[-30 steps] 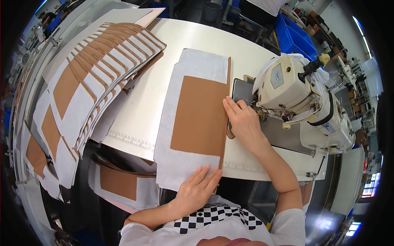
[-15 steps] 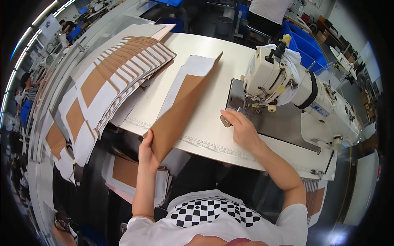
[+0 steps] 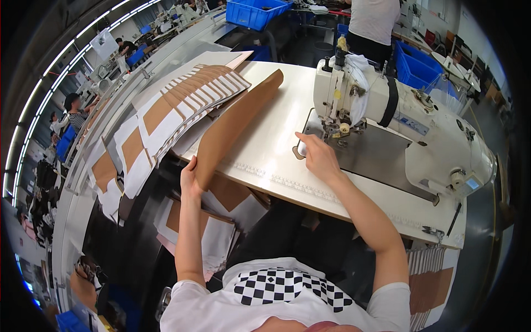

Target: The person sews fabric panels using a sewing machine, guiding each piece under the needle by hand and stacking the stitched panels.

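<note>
My left hand (image 3: 189,176) grips the near end of a long brown panel (image 3: 235,128), which stands tilted and curved over the left half of the white sewing table (image 3: 287,113). Only the panel's brown face shows. My right hand (image 3: 319,156) is over the table beside the metal bed of an industrial sewing machine (image 3: 409,110), left of and below the needle area. Its fingers are drawn together, pointing up and left; whatever they hold is hidden.
Overlapping brown-and-white panels (image 3: 174,105) are fanned out on the left. More panels (image 3: 218,235) lie below the table edge, others (image 3: 434,285) at lower right. Small snips (image 3: 432,231) rest at the right edge. Blue bins (image 3: 254,14) and a person (image 3: 376,22) are behind.
The brown panel has swung to the left and rolled, so its white side no longer shows. My right hand has shifted slightly up and left. The view has shifted too.
</note>
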The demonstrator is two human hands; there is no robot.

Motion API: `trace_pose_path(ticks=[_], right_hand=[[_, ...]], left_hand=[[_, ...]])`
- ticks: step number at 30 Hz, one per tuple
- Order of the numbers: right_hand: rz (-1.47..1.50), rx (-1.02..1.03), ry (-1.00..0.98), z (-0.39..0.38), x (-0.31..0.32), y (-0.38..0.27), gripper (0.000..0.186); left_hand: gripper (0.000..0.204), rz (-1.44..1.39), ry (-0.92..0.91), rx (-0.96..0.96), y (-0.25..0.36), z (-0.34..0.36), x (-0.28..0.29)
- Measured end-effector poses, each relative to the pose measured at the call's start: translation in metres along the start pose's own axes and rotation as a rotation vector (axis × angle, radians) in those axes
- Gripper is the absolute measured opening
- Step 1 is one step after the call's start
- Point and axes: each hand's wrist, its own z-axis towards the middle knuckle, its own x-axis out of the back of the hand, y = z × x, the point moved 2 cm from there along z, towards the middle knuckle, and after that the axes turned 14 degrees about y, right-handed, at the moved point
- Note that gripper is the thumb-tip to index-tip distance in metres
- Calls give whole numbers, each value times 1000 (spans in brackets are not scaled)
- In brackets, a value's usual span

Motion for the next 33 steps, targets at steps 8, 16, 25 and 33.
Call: trace_pose_path(ticks=[8,16,25,33], right_hand=[[-29,34,0,-1,-6,2,44],[-43,24,-5,0,-8,2,39],[-369,322,-183,-14,-1,-15,35],[-430,266,-312,-34,8,-22,51]], left_hand=[[48,78,-53,-23,32,-8,-1],[42,1940,-638,-480,-99,-22,-129],[50,2582,-444,-394,-161,24,-146],[47,2389,-606,-967,-138,103,-118]])
